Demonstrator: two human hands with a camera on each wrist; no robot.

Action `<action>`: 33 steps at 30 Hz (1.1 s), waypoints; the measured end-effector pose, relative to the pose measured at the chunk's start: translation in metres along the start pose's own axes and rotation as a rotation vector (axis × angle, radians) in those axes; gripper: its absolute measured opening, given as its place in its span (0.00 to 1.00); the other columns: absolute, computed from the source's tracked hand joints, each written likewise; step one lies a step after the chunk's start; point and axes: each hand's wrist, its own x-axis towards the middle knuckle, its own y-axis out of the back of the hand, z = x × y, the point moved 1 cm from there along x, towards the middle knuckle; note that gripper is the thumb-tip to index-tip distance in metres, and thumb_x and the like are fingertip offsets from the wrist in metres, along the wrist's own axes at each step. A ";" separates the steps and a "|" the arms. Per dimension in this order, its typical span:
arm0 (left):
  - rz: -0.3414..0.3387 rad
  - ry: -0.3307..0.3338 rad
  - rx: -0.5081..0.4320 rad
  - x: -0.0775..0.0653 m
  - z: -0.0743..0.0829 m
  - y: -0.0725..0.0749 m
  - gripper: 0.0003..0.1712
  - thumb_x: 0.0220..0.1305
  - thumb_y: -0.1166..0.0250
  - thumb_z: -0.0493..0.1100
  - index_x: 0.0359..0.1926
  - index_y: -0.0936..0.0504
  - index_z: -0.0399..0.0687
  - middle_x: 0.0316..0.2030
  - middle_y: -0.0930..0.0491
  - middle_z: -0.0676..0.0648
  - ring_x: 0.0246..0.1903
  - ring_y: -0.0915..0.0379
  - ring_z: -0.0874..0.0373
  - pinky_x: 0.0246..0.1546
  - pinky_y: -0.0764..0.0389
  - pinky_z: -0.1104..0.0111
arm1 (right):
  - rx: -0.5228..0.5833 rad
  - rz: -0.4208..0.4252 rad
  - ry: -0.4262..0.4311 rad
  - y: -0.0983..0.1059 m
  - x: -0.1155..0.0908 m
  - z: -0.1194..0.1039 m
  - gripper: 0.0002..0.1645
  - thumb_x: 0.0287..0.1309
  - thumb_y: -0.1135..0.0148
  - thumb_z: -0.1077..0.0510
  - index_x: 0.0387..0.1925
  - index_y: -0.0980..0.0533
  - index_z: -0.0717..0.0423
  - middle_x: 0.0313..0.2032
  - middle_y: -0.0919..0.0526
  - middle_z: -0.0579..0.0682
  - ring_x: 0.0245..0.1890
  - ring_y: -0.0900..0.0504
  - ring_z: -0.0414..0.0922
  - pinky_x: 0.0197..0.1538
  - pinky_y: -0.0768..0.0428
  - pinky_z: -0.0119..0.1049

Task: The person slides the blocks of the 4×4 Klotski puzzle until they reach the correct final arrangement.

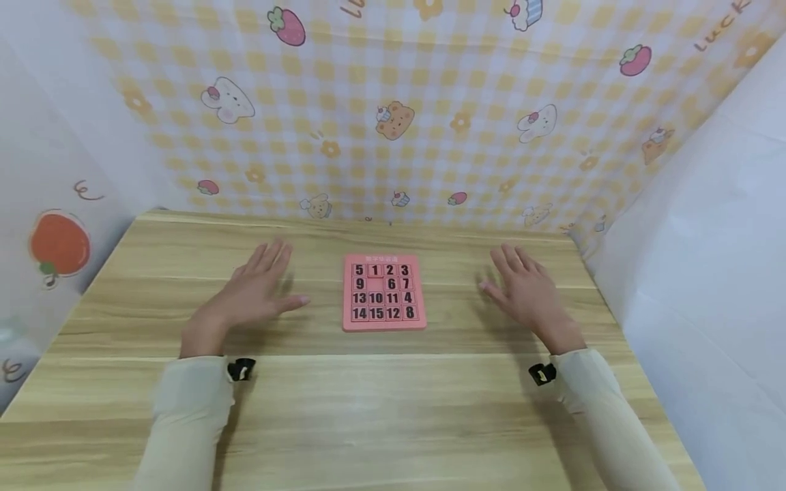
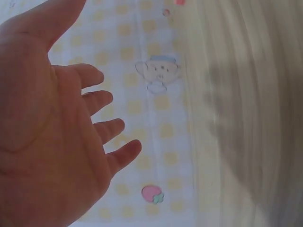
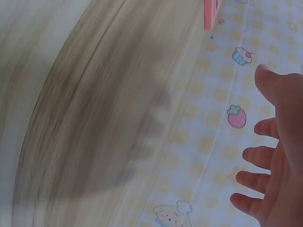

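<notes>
A pink sliding number puzzle (image 1: 384,326) lies flat on the wooden table between both hands. Its black-numbered tiles sit in a grid, with one gap in the second row between 9 and 6. To its left, my left hand (image 1: 248,293) is held above the table with straight fingers and the thumb pointing toward the puzzle. On the other side, my right hand (image 1: 529,293) hovers with fingers spread, apart from the puzzle. Neither hand holds anything. In the right wrist view, a pink edge of the puzzle (image 3: 208,16) shows at the top.
The wooden table (image 1: 381,416) ends at a yellow-checked cloth (image 1: 344,109) with cartoon prints at the back. White sheets stand at the left (image 1: 37,136) and the right (image 1: 706,239). Each cuff has a small black device (image 1: 241,369) at the wrist.
</notes>
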 end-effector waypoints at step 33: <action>-0.091 -0.030 -0.089 0.042 0.033 -0.063 0.64 0.55 0.29 0.63 0.79 0.57 0.44 0.79 0.63 0.41 0.77 0.74 0.37 0.72 0.62 0.37 | 0.067 -0.076 0.248 -0.025 0.025 -0.080 0.37 0.73 0.49 0.42 0.72 0.37 0.59 0.73 0.37 0.56 0.73 0.40 0.60 0.73 0.40 0.58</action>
